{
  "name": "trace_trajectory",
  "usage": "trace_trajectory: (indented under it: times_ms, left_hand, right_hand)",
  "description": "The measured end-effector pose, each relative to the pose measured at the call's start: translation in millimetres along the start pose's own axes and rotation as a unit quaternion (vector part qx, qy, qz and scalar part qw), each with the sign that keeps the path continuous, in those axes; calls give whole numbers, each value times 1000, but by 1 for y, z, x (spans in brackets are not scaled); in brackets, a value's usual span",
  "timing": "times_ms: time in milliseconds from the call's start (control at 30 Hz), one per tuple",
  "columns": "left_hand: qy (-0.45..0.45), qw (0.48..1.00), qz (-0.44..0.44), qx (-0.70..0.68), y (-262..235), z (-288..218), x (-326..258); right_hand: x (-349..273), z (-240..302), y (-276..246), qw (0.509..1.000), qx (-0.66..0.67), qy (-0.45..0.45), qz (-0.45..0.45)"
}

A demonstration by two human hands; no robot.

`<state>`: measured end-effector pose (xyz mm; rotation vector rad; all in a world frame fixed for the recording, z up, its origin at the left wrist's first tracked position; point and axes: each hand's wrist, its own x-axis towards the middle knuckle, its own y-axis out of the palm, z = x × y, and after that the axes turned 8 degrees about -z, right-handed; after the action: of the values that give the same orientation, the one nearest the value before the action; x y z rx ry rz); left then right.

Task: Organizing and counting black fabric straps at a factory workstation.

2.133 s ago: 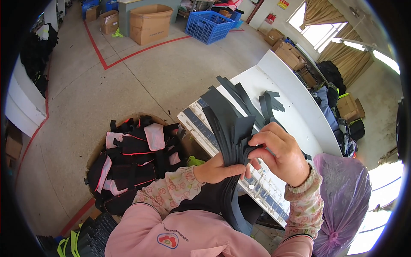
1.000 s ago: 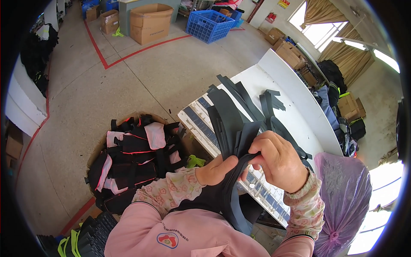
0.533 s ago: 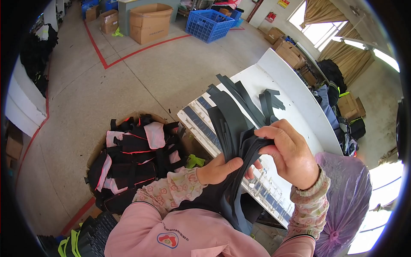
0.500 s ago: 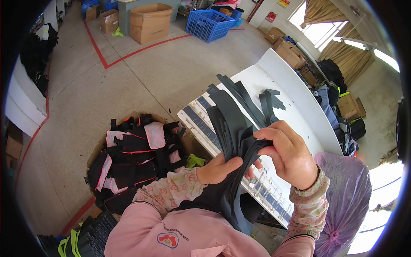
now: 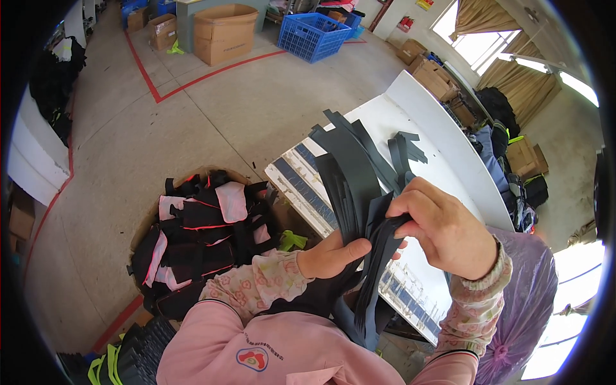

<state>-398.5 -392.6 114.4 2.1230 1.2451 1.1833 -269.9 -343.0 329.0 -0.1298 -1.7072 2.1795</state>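
Note:
A bundle of long dark grey fabric strips [image 5: 350, 215] runs through my left hand [image 5: 335, 254], whose thumb lies across it. The bundle's upper part fans out above that hand, over the table edge. My right hand [image 5: 444, 226] pinches some of the strips [image 5: 383, 234] between thumb and fingertips, just right of the left thumb. Their lower ends loop down in front of my pink shirt. Beyond the hands, more grey strips [image 5: 374, 154] lie on the white table [image 5: 443, 160], and a small pile of short strips [image 5: 405, 149] rests farther to the right.
A round carton of black and pink pieces [image 5: 212, 237] stands left of the table. At right is a purple plastic sack [image 5: 520, 289]. Far back are a cardboard box [image 5: 224, 35] and a blue crate [image 5: 312, 37]. Dark strips with yellow-green bands [image 5: 138, 353] lie lower left.
My right hand has moved slightly right, drawing the pinched strips away from the rest. A gap has opened between strips below my hands. My left hand has shifted slightly right.

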Motion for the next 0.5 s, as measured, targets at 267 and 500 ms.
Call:
trace_trajectory:
  times_ms: [267, 500]
  left_hand:
    - [29, 999, 3, -16, 0, -5, 3]
    - [28, 1000, 10, 7, 2, -15, 8]
  right_hand:
    - [1, -5, 26, 994, -4, -52, -93]
    - [-6, -3, 27, 994, 35, -31, -94]
